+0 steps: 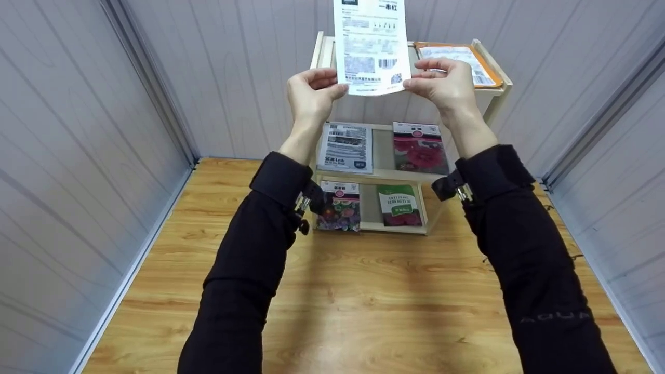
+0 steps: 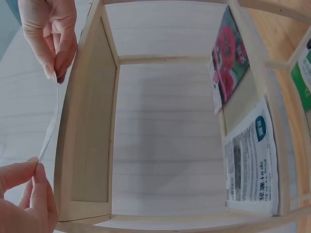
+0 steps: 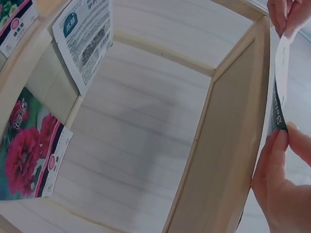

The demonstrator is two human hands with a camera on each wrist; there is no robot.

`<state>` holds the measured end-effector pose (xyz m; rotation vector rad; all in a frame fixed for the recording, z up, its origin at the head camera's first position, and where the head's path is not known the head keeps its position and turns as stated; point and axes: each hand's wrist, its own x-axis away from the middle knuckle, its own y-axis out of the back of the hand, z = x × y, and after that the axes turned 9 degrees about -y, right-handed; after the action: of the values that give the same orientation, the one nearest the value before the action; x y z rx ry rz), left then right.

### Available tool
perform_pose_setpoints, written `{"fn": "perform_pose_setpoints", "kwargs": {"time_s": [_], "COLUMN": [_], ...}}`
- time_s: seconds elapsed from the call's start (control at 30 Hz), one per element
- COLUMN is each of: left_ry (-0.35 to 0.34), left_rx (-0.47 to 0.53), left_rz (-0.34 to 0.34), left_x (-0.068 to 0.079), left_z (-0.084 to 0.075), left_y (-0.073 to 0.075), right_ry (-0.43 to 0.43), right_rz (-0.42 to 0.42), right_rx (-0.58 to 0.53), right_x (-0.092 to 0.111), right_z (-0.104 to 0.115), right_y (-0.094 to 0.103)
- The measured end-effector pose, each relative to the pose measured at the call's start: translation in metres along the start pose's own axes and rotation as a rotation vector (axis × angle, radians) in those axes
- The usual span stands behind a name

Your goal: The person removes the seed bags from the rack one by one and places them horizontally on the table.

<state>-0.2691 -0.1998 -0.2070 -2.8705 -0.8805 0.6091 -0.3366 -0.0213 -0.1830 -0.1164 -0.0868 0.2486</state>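
Note:
A flat seed packet (image 1: 371,49) is held up over the top shelf, its white printed side with a barcode facing the head camera. My left hand (image 1: 311,98) pinches its lower left corner between thumb and fingers. At the lower right corner my right hand (image 1: 449,88) pinches it the same way. Seen edge-on in the left wrist view, the packet (image 2: 53,116) bows slightly between the two hands. Part of its dark side shows in the right wrist view. Beside my right hand, an orange-edged packet (image 1: 486,65) lies on the top shelf.
Below stands the wooden rack (image 1: 400,176). Its middle tier bears a white printed packet (image 1: 346,148) and a pink-flower packet (image 1: 420,148). On the bottom tier are a mixed-flower packet (image 1: 340,208) and a green-and-white packet (image 1: 400,205). Pale walls (image 1: 67,104) enclose the wood floor (image 1: 358,301).

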Motion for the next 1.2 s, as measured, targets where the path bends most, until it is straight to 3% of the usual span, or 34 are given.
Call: {"fn": "perform_pose_setpoints", "kwargs": {"time_s": [0.23,0.5,0.67,0.9,1.2], "left_ry": [0.019,0.051,0.067,0.053,0.057], "left_rx": [0.065,0.143,0.182,0.198,0.245], "left_rz": [0.015,0.092,0.125,0.173,0.179], "left_x": [0.009,0.029,0.043,0.067,0.098], "left_z": [0.003,0.008,0.013,0.027,0.05], "left_y": [0.003,0.007,0.01,0.021,0.031], "right_ry": [0.004,-0.01,0.055,0.05,0.071], "right_rz": [0.019,0.063,0.09,0.114,0.192], "right_rx": [0.033,0.025,0.036,-0.023,-0.105], "right_x": [0.005,0.018,0.028,0.042,0.062], "right_z": [-0.004,-0.018,-0.032,-0.052,-0.088], "right_y": [0.002,0.016,0.024,0.034,0.047]}}
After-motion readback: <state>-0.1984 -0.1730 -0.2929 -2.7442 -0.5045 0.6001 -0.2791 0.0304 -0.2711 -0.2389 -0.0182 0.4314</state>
